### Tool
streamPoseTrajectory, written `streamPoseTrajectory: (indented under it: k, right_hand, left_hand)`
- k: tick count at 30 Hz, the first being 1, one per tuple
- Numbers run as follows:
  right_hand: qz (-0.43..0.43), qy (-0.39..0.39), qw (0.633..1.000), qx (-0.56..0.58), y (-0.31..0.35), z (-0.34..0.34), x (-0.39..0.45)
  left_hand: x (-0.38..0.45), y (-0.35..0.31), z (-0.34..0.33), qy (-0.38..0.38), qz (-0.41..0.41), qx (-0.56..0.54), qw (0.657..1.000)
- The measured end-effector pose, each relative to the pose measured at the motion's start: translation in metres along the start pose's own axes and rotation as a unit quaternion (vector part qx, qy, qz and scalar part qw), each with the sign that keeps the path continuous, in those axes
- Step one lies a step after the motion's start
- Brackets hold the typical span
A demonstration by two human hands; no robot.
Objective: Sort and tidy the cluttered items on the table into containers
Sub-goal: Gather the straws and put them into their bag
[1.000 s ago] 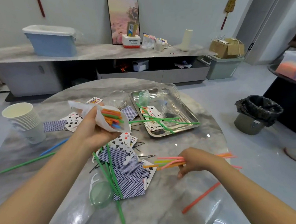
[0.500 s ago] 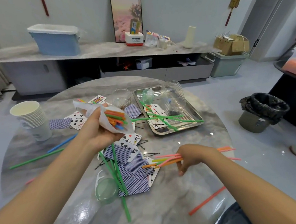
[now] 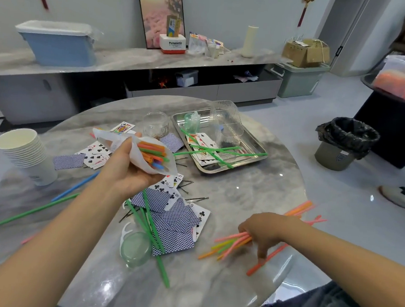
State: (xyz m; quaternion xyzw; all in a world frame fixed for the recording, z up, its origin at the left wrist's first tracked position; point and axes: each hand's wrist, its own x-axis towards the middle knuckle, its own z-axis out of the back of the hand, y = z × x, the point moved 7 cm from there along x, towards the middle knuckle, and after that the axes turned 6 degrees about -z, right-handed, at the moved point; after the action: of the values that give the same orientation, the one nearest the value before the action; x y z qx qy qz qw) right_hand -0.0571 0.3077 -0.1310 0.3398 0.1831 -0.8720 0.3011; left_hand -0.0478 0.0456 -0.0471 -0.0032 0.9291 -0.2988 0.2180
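Note:
My left hand (image 3: 126, 169) grips a white plastic bag (image 3: 135, 146) held above the round marble table (image 3: 253, 195); the bag's open mouth shows several coloured straws (image 3: 153, 153). My right hand (image 3: 265, 232) holds a bundle of pink, orange and yellow straws (image 3: 228, 245) near the table's front right, and a finger touches a loose orange straw (image 3: 261, 264). Blue-backed playing cards (image 3: 172, 223) lie scattered mid-table with green straws (image 3: 153, 231) across them. A steel tray (image 3: 252, 142) at the back holds cards, green straws and a clear plastic box (image 3: 227, 121).
A stack of paper cups (image 3: 26, 153) stands at the left. A small green lid (image 3: 136, 248) and a floss pick lie near the front. A glass jar (image 3: 156, 125) sits beside the tray. Hairpins and loose straws litter the table. A black-lined bin (image 3: 346, 141) stands on the floor, right.
My right hand has drawn the straw bundle nearer to me and down to the table's front right. My left hand keeps the bag raised, almost unmoved.

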Motion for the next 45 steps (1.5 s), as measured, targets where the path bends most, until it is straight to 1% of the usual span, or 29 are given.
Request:
streamPoseTrajectory:
  k: [3,7,9,12,15,18,19,23,27,32,34,38,41,45]
  right_hand:
    - [-0.001,-0.026,1.000,-0.007,-0.002,-0.003,-0.006]
    - [0.011,-0.105,0.994,0.010,-0.005,0.001,-0.013]
    - [0.013,-0.129,0.991,0.006,-0.004,0.002,-0.014]
    - [0.012,-0.146,0.988,0.053,-0.009,0.007,-0.016]
    - [0.008,-0.130,0.988,0.087,-0.017,0.008,-0.027]
    - [-0.026,-0.058,0.998,0.023,-0.022,-0.017,-0.030]
    - [-0.031,-0.056,0.998,0.015,-0.023,-0.022,-0.030]
    - [-0.049,-0.076,0.995,0.044,-0.032,-0.023,-0.024]
    - [-0.033,-0.091,0.993,0.070,-0.032,-0.017,-0.017]
    - [0.003,-0.154,0.984,0.087,-0.023,0.013,-0.011]
    - [0.010,-0.185,0.978,0.096,-0.019,0.032,-0.009]
    - [-0.003,-0.257,0.959,0.116,-0.013,0.086,0.000]
    - [-0.033,-0.306,0.940,0.147,-0.013,0.126,0.006]
    - [-0.055,-0.330,0.918,0.214,-0.018,0.158,0.034]
  left_hand:
    - [-0.001,0.003,-0.001,0.005,0.001,0.012,1.000]
    - [-0.004,0.004,0.000,0.004,-0.005,0.019,1.000]
    - [-0.004,0.004,0.002,0.002,-0.010,0.018,1.000]
    - [-0.005,0.005,0.000,0.002,-0.007,0.018,1.000]
    - [-0.006,0.007,-0.002,0.006,-0.008,0.035,0.999]
    - [-0.006,0.008,-0.002,0.003,-0.006,0.036,0.999]
    - [-0.006,0.009,-0.003,0.005,-0.003,0.037,0.999]
    - [-0.009,0.013,-0.011,0.018,-0.003,0.051,0.999]
    - [-0.011,0.015,-0.012,0.016,-0.002,0.052,0.999]
    - [-0.015,0.011,-0.011,0.005,-0.009,0.052,0.999]
    - [-0.013,0.006,-0.009,0.008,-0.012,0.036,0.999]
    - [-0.014,-0.002,-0.006,0.021,-0.009,0.019,1.000]
    - [-0.016,-0.004,-0.003,0.021,-0.011,0.006,1.000]
    - [-0.007,-0.008,0.010,-0.006,-0.002,-0.024,1.000]
